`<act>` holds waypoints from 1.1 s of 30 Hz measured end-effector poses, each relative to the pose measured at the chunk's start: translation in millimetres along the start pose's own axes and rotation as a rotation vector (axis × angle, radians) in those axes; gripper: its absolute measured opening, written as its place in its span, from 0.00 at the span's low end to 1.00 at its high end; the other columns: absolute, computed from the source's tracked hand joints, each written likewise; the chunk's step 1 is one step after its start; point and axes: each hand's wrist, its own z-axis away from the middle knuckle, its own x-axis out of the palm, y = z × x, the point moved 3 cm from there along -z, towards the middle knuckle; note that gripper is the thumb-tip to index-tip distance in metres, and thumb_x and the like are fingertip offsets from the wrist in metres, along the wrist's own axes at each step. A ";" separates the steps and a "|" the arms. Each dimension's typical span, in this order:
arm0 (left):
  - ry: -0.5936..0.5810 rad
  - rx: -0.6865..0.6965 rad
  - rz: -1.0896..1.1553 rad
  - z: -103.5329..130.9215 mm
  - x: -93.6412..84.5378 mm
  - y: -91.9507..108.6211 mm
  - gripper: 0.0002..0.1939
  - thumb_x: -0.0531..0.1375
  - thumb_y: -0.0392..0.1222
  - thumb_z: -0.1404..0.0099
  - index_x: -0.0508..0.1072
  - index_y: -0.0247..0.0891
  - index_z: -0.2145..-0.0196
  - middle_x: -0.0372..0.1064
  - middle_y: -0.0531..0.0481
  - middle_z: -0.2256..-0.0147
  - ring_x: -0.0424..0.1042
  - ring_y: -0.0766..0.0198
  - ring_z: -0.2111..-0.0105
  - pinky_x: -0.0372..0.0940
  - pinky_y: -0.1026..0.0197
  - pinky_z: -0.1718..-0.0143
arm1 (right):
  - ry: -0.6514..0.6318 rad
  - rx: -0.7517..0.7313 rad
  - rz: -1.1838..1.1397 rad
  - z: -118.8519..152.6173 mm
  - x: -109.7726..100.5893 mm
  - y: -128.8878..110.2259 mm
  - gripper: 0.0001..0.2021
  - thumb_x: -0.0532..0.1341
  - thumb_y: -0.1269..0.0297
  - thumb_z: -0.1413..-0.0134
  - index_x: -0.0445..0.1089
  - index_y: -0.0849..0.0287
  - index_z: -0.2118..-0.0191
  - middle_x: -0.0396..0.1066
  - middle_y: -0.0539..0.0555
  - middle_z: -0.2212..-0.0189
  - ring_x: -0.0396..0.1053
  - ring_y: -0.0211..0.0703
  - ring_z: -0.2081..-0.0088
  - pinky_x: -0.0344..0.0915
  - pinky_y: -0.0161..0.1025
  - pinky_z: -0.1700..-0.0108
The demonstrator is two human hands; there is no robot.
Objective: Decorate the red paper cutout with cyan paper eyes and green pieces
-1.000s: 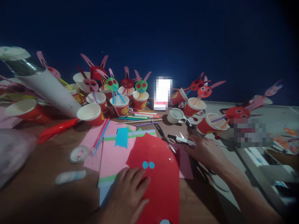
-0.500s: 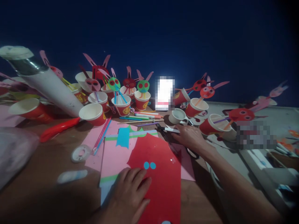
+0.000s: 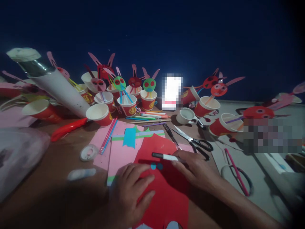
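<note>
My right hand (image 3: 196,168) grips a white marker (image 3: 169,157), its black-capped end pointing left over a sheet of red paper (image 3: 166,197). Below the marker, two small blue paper circles (image 3: 159,166) lie side by side on the red sheet. My left hand (image 3: 133,189) rests on the sheet's left part, fingers apart and holding nothing, its fingertips close to the circles. Under the red sheet are pink papers with green and white edges, and a blue paper piece (image 3: 129,138) sits above it. Black-handled scissors (image 3: 194,140) lie open beyond my right hand.
Several red paper cups (image 3: 99,115) with straw-and-paper animal heads line the back. Among them stand a white mug (image 3: 185,116) and a bright phone screen (image 3: 172,92). A tape roll (image 3: 88,153), a red-handled tool (image 3: 69,129) and a plastic bag (image 3: 21,156) are on the left.
My right hand has brought the marker from beside the mug and scissors back over the red paper. The scissors are now uncovered. My left hand stays on the sheet; the view has shifted slightly.
</note>
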 end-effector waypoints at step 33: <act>0.043 0.247 -0.157 25.8 0.4 25.8 0.19 0.46 0.44 0.31 0.62 0.38 0.79 0.58 0.53 0.82 0.59 0.66 0.81 0.59 0.61 0.75 | -0.013 -0.685 0.199 37.2 22.2 -49.9 0.21 0.44 0.54 0.34 0.63 0.59 0.74 0.63 0.48 0.81 0.59 0.38 0.78 0.48 0.39 0.75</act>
